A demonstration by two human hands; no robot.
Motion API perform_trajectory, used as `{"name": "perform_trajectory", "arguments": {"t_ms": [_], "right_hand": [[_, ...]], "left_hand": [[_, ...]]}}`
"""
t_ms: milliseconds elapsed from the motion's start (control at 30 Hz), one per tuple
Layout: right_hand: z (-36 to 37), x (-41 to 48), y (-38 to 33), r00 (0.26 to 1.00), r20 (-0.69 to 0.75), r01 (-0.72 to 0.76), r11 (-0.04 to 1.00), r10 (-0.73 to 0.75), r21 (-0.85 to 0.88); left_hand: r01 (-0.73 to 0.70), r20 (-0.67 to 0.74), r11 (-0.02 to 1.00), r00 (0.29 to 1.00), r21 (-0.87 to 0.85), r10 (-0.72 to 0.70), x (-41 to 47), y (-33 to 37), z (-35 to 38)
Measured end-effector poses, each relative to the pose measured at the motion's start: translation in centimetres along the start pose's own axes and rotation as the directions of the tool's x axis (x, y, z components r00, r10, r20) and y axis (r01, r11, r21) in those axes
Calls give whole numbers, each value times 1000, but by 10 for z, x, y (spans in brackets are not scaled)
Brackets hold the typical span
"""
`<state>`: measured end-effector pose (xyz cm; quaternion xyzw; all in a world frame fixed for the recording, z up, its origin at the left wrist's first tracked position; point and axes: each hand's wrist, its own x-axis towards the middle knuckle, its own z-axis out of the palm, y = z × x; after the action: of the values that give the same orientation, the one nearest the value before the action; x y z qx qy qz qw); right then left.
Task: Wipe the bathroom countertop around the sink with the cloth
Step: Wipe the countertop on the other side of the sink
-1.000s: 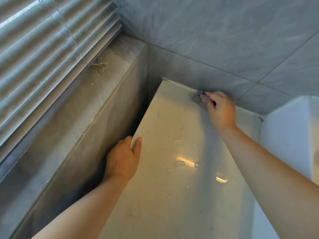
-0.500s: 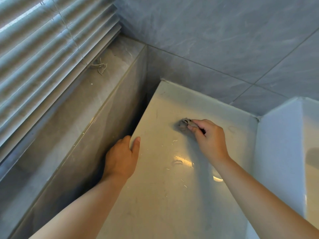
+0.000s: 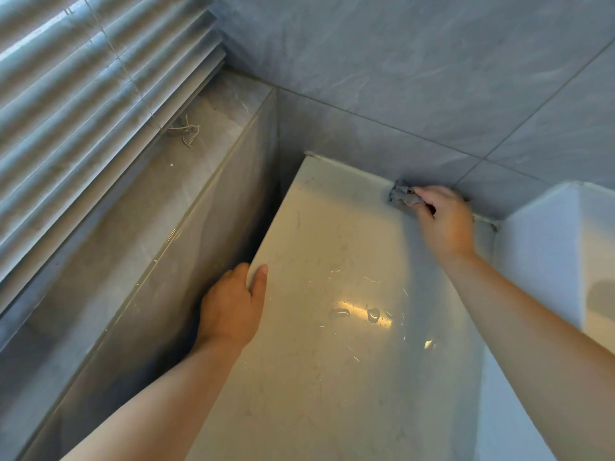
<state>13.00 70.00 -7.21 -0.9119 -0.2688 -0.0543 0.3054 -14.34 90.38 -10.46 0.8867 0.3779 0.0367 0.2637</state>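
Right hand [image 3: 444, 221] hides most of cloth [image 3: 401, 196]; sink [image 3: 549, 241] cut off at right edge.
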Motion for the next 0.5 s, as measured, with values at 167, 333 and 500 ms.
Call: {"name": "perform_trajectory", "arguments": {"t_ms": [167, 333, 500], "right_hand": [[12, -4, -9, 984, -71, -162, 985, 166, 61], [8, -33, -21, 988, -26, -148, 987, 150, 64], [6, -80, -45, 988, -41, -143, 984, 148, 106]], "left_hand": [[9, -5, 1000, 1000, 12, -9, 0, 0, 0], [17, -3, 1000, 1000, 11, -17, 0, 1, -1], [11, -5, 1000, 1000, 14, -11, 1, 2, -1]]}}
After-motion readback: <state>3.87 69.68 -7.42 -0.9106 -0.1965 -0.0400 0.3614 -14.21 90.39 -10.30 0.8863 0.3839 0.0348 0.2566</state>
